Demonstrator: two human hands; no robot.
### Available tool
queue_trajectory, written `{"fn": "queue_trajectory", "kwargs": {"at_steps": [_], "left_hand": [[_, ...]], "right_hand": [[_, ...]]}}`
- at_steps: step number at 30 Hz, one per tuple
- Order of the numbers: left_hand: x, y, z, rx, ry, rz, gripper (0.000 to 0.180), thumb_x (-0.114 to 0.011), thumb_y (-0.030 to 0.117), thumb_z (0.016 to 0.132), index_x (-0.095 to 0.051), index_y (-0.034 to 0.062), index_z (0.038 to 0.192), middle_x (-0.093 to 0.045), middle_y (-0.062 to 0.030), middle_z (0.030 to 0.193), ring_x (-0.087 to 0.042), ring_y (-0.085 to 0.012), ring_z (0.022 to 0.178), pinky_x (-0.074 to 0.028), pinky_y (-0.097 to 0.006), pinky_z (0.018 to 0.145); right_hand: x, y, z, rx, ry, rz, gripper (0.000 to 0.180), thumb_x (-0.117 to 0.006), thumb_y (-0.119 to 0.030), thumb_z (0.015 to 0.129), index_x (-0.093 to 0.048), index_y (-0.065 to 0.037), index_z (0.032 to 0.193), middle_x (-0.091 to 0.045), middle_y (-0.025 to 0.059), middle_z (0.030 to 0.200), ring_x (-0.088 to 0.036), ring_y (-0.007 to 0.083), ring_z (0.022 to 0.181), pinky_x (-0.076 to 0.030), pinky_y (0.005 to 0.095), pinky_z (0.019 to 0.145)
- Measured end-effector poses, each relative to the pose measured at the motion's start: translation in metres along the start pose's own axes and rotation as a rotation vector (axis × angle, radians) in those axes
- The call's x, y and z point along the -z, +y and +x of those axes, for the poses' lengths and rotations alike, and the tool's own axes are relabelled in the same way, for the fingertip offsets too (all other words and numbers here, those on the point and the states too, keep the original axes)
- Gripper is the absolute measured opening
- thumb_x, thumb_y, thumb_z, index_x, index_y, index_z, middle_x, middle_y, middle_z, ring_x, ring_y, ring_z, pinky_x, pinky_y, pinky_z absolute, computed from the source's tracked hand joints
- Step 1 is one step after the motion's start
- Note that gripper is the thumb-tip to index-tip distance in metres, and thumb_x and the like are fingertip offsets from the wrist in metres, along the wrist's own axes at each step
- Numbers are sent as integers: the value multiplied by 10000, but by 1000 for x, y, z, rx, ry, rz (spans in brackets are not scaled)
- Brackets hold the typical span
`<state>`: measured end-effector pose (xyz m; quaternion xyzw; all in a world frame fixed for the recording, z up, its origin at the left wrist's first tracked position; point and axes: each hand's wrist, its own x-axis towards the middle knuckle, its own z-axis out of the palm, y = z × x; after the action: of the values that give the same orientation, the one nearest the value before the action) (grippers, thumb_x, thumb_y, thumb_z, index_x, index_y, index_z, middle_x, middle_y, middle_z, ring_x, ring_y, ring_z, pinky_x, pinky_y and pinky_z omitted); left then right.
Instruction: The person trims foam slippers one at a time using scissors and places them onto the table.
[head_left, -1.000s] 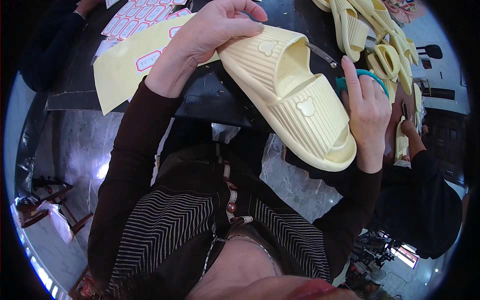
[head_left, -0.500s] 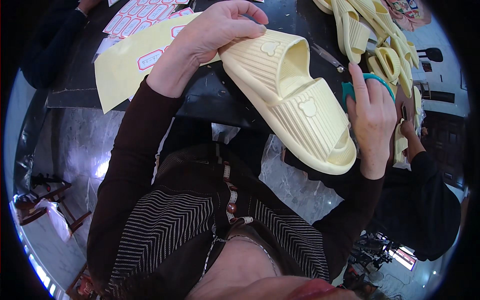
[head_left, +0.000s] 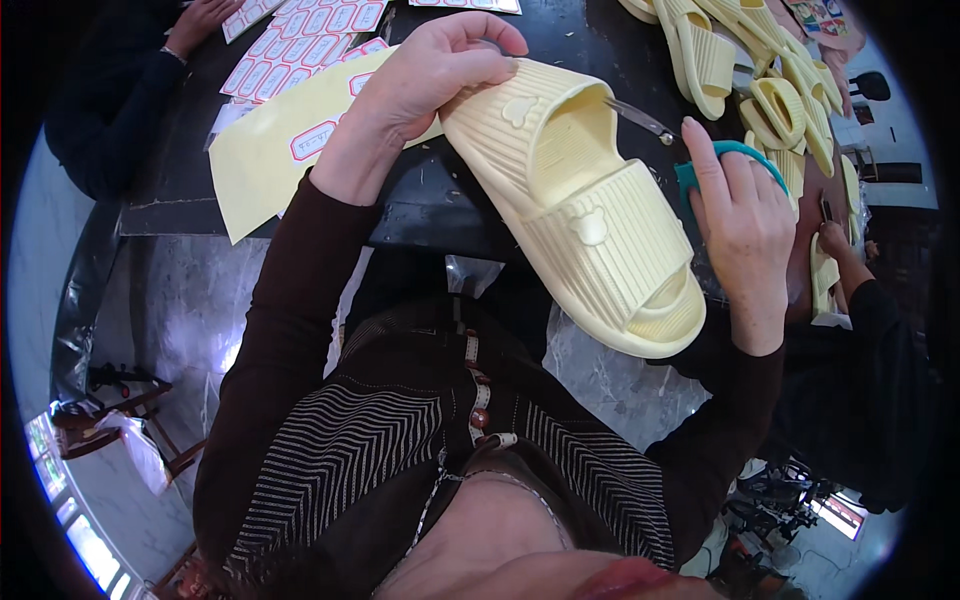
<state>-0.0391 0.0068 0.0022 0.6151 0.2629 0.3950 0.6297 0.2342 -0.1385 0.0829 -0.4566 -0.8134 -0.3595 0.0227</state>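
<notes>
Head view: left hand [head_left: 425, 80] pinches two nested pale-yellow ribbed slippers [head_left: 635, 250]; right hand [head_left: 742, 225] curls round teal-handled metal scissors [head_left: 665, 137]; red-framed white paper labels [head_left: 310, 45] at eleven o'clock.

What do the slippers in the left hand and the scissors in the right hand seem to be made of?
Slippers: probably moulded foam or rubber, matte, as the ribbed surface is evenly pale yellow without visible weave; which one, I cannot tell.
Scissor blades: likely metal, smooth, with a grey shine.
Scissor handles: apparently plastic, from their solid teal colour.
</notes>
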Motion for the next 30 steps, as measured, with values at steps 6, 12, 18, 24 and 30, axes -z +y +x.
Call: {"fn": "queue_trajectory", "kwargs": {"at_steps": [6,12,18,24,30], "left_hand": [[-1,3,-1,-26,-25,56,266,-686,130,829,-638,24,1068,-640,-15,903,-616,-71,817,-503,-192,742],[0,-9,11,-1,-74,-134,217,-638,49,841,-606,9,1053,-629,-2,842,-586,-62,729,-483,-192,666],[-3,-9,14,52,-112,-202,169,-623,20,823,-614,11,992,-616,15,798,-565,-52,683,-461,-189,623],[-1,-12,17,84,-147,-205,165,-626,18,816,-618,7,980,-620,6,800,-568,-57,683,-462,-193,624],[-5,-11,16,74,-139,-170,164,-623,14,807,-619,4,971,-626,-5,810,-575,-67,687,-468,-200,624]], "right_hand": [[-6,7,-15,-40,86,181,583,-702,-21,709,-617,-120,1277,-502,43,829,-550,201,732,-489,340,668],[-9,5,-2,-10,125,251,653,-716,25,627,-627,-138,1253,-511,58,850,-545,232,754,-483,357,683],[-16,0,15,68,170,166,624,-725,-15,646,-633,-162,1246,-508,64,865,-536,241,783,-482,363,701],[-12,2,21,122,173,130,601,-730,-47,669,-638,-174,1249,-500,56,861,-533,234,792,-481,361,703],[-6,1,19,152,167,71,582,-725,-65,691,-646,-188,1254,-493,44,865,-532,222,797,-482,350,711]]}}
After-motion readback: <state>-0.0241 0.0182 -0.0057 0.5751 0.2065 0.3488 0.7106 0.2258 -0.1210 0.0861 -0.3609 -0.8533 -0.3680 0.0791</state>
